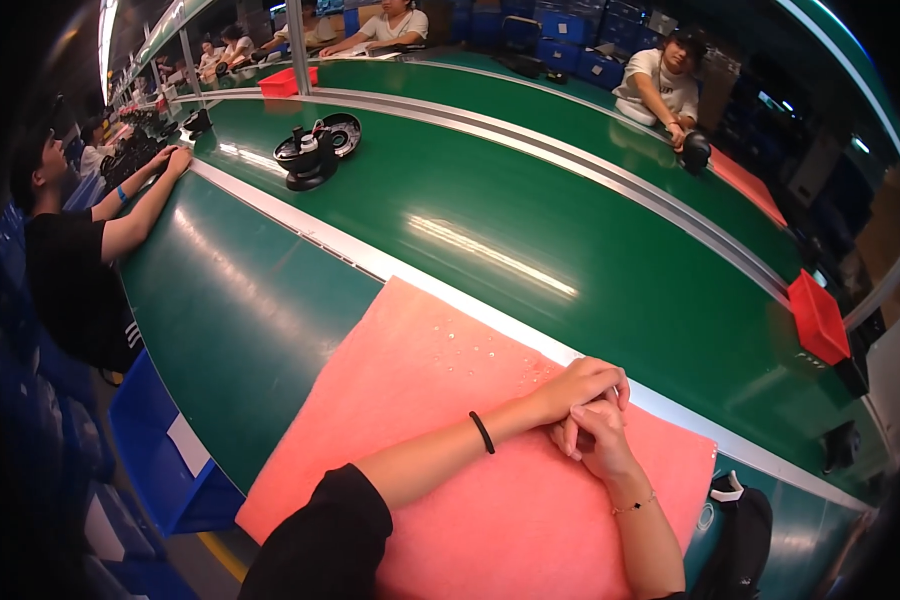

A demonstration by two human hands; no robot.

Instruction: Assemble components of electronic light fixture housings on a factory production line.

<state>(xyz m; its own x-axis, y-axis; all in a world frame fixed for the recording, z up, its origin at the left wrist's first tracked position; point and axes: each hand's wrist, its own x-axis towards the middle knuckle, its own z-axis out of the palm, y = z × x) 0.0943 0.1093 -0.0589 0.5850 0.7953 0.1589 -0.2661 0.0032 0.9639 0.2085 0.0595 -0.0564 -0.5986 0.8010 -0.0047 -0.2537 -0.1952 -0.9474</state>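
My left hand (577, 390) and my right hand (602, 438) are clasped together over the pink foam mat (450, 480), by its far edge. The left lies across the top, with its fingers curled over the right. My right hand's fingers are bent in and partly hidden beneath. No object shows between them. A black hair tie circles my left wrist, and a thin bracelet my right. Several small, clear, shiny round pieces (468, 347) are scattered on the mat, left of my hands.
Beyond a metal rail runs a green conveyor belt (390, 190), carrying an opened black appliance part (315, 152). A red bin (818, 318) stands at far right. A black object (735, 540) lies right of the mat. Co-workers sit at left and across; one handles a dark round part (695, 150).
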